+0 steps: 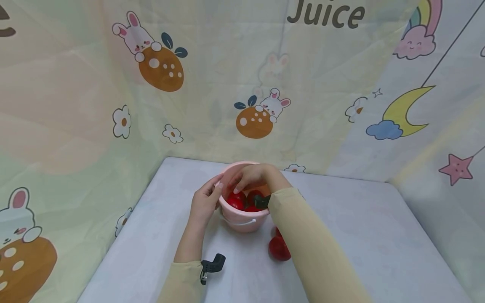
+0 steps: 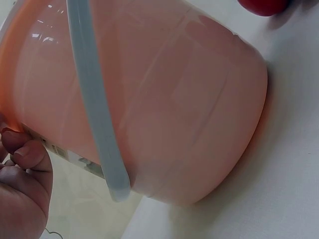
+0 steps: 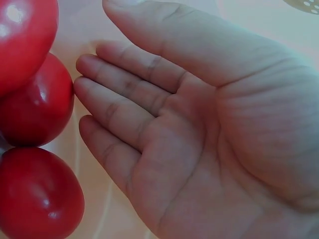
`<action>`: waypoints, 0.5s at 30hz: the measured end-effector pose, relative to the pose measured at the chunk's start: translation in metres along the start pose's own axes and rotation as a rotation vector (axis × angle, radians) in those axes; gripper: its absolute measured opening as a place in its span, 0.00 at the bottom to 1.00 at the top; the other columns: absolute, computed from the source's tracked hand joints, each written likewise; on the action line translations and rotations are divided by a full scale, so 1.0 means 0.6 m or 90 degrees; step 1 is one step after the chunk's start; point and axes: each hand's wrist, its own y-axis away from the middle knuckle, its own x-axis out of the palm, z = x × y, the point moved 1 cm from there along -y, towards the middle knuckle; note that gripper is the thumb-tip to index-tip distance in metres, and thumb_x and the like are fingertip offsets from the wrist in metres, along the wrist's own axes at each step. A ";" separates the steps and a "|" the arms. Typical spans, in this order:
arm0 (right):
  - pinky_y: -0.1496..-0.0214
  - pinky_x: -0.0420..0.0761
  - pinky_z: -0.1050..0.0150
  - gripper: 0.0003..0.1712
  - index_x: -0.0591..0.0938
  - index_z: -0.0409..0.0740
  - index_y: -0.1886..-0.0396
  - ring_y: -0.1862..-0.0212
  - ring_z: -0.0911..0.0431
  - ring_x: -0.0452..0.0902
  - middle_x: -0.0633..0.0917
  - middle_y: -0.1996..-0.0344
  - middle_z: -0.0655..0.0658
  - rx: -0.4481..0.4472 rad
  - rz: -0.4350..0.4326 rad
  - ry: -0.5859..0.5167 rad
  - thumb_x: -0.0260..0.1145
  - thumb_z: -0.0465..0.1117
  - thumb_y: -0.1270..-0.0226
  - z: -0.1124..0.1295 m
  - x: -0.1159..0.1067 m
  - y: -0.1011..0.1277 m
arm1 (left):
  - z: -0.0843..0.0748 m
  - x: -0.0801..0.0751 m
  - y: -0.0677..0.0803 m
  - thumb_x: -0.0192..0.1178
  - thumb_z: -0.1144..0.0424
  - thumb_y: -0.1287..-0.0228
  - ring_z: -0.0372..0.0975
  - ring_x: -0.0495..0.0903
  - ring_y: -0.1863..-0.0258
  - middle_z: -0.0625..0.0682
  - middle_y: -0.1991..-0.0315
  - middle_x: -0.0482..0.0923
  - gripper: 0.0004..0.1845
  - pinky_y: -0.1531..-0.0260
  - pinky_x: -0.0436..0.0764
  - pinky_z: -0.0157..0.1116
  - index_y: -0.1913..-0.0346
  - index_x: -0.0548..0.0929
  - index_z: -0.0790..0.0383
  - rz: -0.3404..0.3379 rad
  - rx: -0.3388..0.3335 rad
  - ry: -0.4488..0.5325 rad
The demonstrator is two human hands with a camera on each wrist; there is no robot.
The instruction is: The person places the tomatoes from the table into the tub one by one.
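One round pink plastic bucket (image 1: 244,221) with a pale grey handle, standing on the white bench (image 1: 379,235); three glossy red tomatoes (image 3: 35,109) show inside it, and two more (image 1: 279,247) lie on the bench just beside it. Left hand (image 1: 204,202): grip curled on the bucket's rim. Right hand (image 1: 251,176): over the bucket's mouth, fingers apart and straight, holding nothing

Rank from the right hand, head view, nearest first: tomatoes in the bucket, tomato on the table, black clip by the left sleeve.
1. Tomatoes in the bucket: directly under the right hand, inside the pink bucket.
2. Tomato on the table: in front of the bucket, beside the right forearm.
3. Black clip: nearest the camera, at the left wrist.
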 end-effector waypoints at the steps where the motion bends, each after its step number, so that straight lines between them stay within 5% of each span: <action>1: 0.35 0.75 0.44 0.27 0.81 0.50 0.40 0.37 0.44 0.71 0.79 0.40 0.41 -0.002 0.002 -0.003 0.73 0.38 0.42 0.000 -0.001 0.001 | 0.000 0.000 0.000 0.61 0.45 0.33 0.43 0.72 0.78 0.53 0.70 0.70 0.17 0.77 0.74 0.29 0.42 0.80 0.29 0.000 -0.001 -0.002; 8: 0.34 0.73 0.41 0.28 0.82 0.54 0.41 0.32 0.42 0.66 0.77 0.37 0.42 -0.040 0.007 -0.028 0.75 0.46 0.43 0.007 -0.007 0.026 | -0.002 0.001 0.003 0.60 0.45 0.32 0.43 0.72 0.77 0.53 0.70 0.70 0.16 0.76 0.75 0.29 0.43 0.80 0.28 -0.004 -0.007 -0.009; 15: 0.39 0.79 0.45 0.28 0.80 0.67 0.39 0.33 0.53 0.68 0.79 0.37 0.52 -0.078 -0.125 0.096 0.72 0.55 0.40 0.012 -0.043 0.086 | -0.004 -0.001 0.002 0.60 0.45 0.32 0.43 0.72 0.76 0.53 0.69 0.70 0.16 0.75 0.75 0.30 0.42 0.80 0.28 -0.005 -0.010 -0.018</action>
